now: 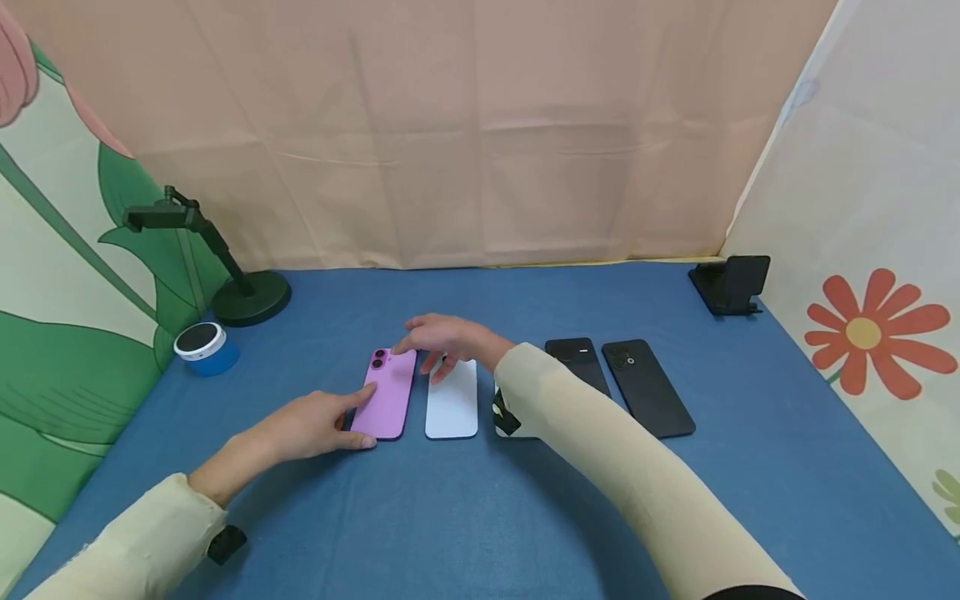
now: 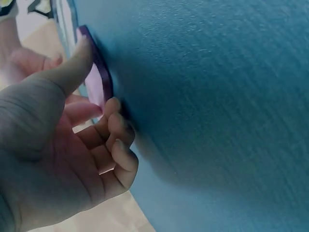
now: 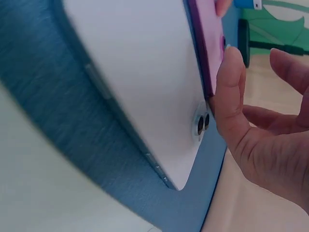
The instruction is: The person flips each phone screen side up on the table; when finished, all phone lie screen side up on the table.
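Observation:
A pink phone [image 1: 386, 408] lies back up on the blue cloth, its camera lenses at the far end. My left hand [image 1: 315, 421] pinches its near left corner, thumb at the bottom edge and index finger at the left side; the other fingers are curled in the left wrist view. Over the far end of a white phone [image 1: 452, 408] hovers my right hand [image 1: 450, 337], fingers loosely bent. Its thumb [image 3: 229, 79] is right at the pink phone's edge. The white phone lies flat beside the pink one, its lenses [image 3: 202, 124] showing in the right wrist view.
Right of these, my right sleeve mostly hides another phone [image 1: 501, 432] and partly covers a black phone [image 1: 577, 354]; a second black phone [image 1: 648, 392] lies beyond. A dark stand [image 1: 251, 298] and blue tub [image 1: 213, 360] are at left, a black phone holder [image 1: 744, 279] at back right.

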Demonstrator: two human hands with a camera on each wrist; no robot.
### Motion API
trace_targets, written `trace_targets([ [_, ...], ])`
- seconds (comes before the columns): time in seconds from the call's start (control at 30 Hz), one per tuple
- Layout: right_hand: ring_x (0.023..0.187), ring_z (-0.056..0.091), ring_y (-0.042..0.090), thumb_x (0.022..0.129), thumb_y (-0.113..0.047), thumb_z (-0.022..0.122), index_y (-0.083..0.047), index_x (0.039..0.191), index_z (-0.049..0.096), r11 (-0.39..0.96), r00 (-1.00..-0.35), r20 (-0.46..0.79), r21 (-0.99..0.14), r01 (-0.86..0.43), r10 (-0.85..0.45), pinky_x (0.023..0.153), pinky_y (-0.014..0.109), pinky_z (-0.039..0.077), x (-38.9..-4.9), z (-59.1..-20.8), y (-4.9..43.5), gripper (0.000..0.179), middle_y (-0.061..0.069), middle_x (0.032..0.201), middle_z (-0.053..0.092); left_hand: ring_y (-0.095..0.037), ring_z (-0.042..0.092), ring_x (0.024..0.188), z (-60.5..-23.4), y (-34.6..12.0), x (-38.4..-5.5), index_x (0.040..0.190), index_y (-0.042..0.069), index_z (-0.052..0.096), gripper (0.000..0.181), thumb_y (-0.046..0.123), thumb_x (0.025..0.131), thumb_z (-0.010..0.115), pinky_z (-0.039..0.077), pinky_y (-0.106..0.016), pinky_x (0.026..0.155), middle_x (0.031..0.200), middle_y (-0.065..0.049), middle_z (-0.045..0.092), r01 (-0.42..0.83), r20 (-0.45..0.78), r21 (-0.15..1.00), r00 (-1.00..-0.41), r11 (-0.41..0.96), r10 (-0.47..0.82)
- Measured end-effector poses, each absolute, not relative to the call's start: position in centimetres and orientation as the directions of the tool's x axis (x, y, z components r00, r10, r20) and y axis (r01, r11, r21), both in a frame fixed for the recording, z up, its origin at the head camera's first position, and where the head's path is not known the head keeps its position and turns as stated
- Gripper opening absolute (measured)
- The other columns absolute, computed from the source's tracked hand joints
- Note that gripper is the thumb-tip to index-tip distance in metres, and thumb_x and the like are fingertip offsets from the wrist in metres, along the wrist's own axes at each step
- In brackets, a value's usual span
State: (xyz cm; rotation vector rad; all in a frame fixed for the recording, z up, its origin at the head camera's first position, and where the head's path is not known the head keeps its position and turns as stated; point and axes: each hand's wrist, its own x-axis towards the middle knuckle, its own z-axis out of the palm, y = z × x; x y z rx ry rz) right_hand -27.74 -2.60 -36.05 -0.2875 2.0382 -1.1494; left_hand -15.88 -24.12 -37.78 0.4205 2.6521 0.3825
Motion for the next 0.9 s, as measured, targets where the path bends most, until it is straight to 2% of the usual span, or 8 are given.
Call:
trace_targets([
  [0.23, 0.085, 0.062, 0.023, 0.095, -0.032, 0.067, -0.016, 0.16, 0.025, 0.534, -0.655, -0.551, -0.805, 0.256, -0.517, 0.067, 0.038, 0.06, -28.8, -36.2, -2.8, 0.079, 0.015, 0.139, 0.048, -0.014, 0.049, 0.065, -38.2, -24.2, -16.2, 0.157, 0.018, 0.035, 0.088, 0.055, 0.086, 0.072, 0.035, -0.03, 0.057, 0.07, 0.0, 0.051, 0.263, -0.343, 0.285, -0.87, 0.922, 0.354],
  [0.37, 0.079, 0.06, 0.02, 0.096, -0.031, 0.067, -0.015, 0.16, 0.025, 0.523, -0.644, -0.553, -0.809, 0.266, -0.528, 0.066, 0.036, 0.06, -29.3, -36.6, -2.7, 0.078, 0.014, 0.129, 0.05, -0.017, 0.056, 0.079, -38.3, -24.3, -16.3, 0.156, 0.018, 0.037, 0.088, 0.056, 0.085, 0.072, 0.041, -0.033, 0.064, 0.09, -0.003, 0.068, 0.286, -0.333, 0.27, -0.868, 0.919, 0.368],
  [0.47, 0.072, 0.058, 0.018, 0.096, -0.029, 0.066, -0.014, 0.158, 0.028, 0.511, -0.637, -0.549, -0.816, 0.269, -0.541, 0.064, 0.033, 0.059, -29.4, -36.8, -2.7, 0.074, 0.013, 0.123, 0.051, -0.018, 0.057, 0.084, -38.2, -24.3, -16.4, 0.156, 0.017, 0.039, 0.088, 0.057, 0.085, 0.072, 0.042, -0.034, 0.067, 0.098, -0.004, 0.071, 0.301, -0.331, 0.262, -0.865, 0.917, 0.378],
  [0.57, 0.068, 0.056, 0.017, 0.096, -0.028, 0.067, -0.013, 0.154, 0.037, 0.505, -0.631, -0.544, -0.821, 0.266, -0.553, 0.062, 0.032, 0.058, -29.4, -37.0, -2.8, 0.067, 0.013, 0.117, 0.051, -0.018, 0.057, 0.083, -38.1, -24.3, -16.4, 0.156, 0.017, 0.039, 0.088, 0.057, 0.085, 0.072, 0.042, -0.034, 0.066, 0.094, -0.003, 0.07, 0.309, -0.333, 0.26, -0.861, 0.915, 0.385],
  [0.7, 0.066, 0.054, 0.017, 0.096, -0.027, 0.067, -0.011, 0.145, 0.046, 0.508, -0.622, -0.536, -0.826, 0.245, -0.57, 0.061, 0.031, 0.057, -29.2, -37.1, -3.1, 0.056, 0.012, 0.114, 0.053, -0.018, 0.057, 0.084, -38.2, -24.4, -16.3, 0.155, 0.016, 0.04, 0.087, 0.056, 0.085, 0.072, 0.042, -0.034, 0.067, 0.097, -0.004, 0.071, 0.321, -0.319, 0.251, -0.863, 0.913, 0.391],
  [0.9, 0.064, 0.05, 0.016, 0.097, -0.024, 0.066, -0.011, 0.145, 0.048, 0.507, -0.634, -0.524, -0.83, 0.232, -0.568, 0.059, 0.029, 0.055, -29.0, -37.1, -3.3, 0.054, 0.011, 0.11, 0.055, -0.015, 0.054, 0.077, -38.2, -24.6, -16.3, 0.156, 0.016, 0.039, 0.087, 0.057, 0.086, 0.07, 0.04, -0.033, 0.066, 0.078, 0.002, 0.061, 0.33, -0.313, 0.258, -0.861, 0.908, 0.402],
])
